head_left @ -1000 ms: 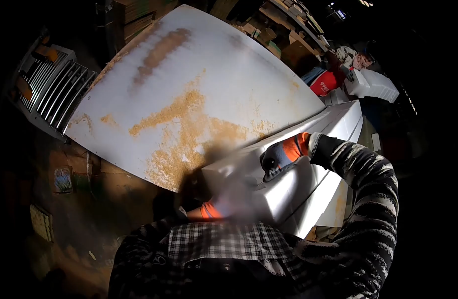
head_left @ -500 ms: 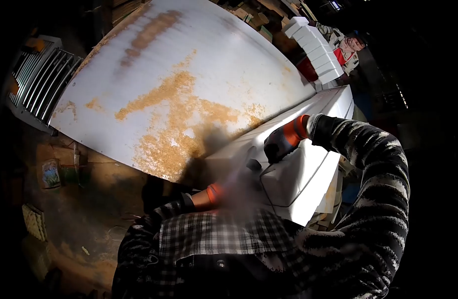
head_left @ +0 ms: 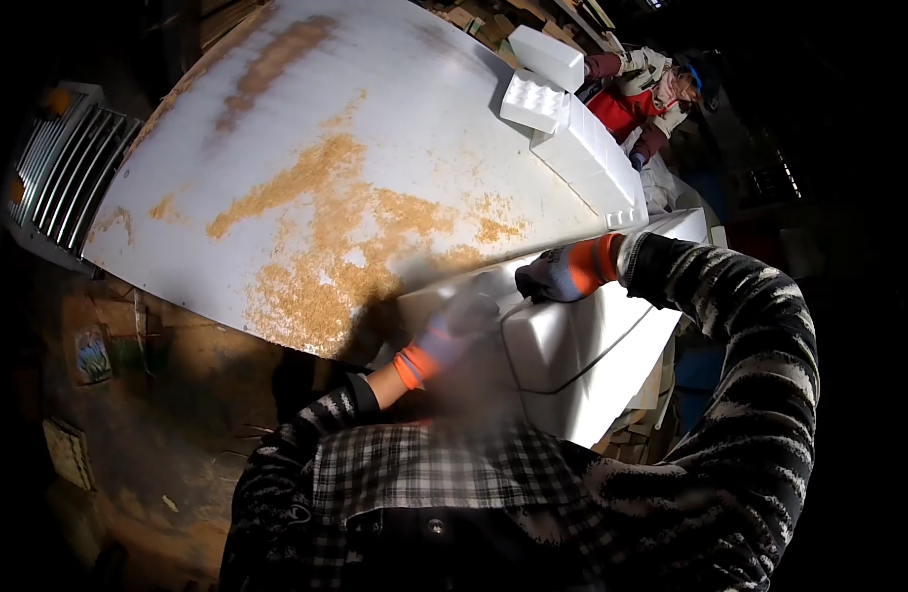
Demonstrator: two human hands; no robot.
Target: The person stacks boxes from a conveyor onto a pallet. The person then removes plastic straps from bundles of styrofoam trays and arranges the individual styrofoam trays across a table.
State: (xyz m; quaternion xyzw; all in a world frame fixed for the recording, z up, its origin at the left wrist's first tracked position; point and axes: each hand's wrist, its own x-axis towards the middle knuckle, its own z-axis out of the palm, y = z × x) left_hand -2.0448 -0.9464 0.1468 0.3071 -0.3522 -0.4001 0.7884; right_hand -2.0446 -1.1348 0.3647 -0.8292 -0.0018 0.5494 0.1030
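A white bundle of smooth blocks (head_left: 597, 395), foam by its look, stands in front of me beside the board. A thin dark cord (head_left: 572, 383) runs around it. My right hand (head_left: 563, 274), in an orange and grey glove, is closed at the bundle's upper edge, where the cord meets its fingers. My left hand (head_left: 454, 326), gloved alike, reaches to the bundle's near left end. Its fingers are blurred, so their grip cannot be made out. A hazy patch covers the area below it.
A broad white board (head_left: 395, 128) strewn with sawdust fills the upper left. White blocks (head_left: 592, 158) lie along its right edge, by a person in a red apron (head_left: 622, 109). A slatted metal rack (head_left: 74, 178) stands left. Wood scraps (head_left: 627, 434) lie right of the bundle.
My left hand has moved up and right toward the right hand. The row of white blocks has come down onto the board's edge and parted, with the other person bending beside it.
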